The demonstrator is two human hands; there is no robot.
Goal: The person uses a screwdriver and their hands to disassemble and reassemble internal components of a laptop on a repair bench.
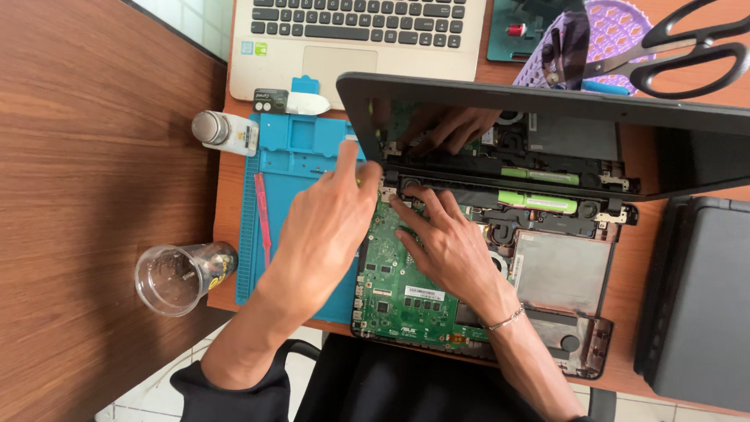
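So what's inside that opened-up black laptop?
Inside the black laptop a green circuit board shows, beside a grey metal plate and green cylindrical cells by the hinge. The left hand and right hand cover the board's upper part.

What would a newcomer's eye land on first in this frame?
The opened black laptop with its bare green circuit board fills the centre, its dark screen lid tilted up behind. Both hands work at the hinge corner: the left hand at the board's upper left edge, the right hand resting fingers on the board. A blue silicone repair mat lies left of the laptop.
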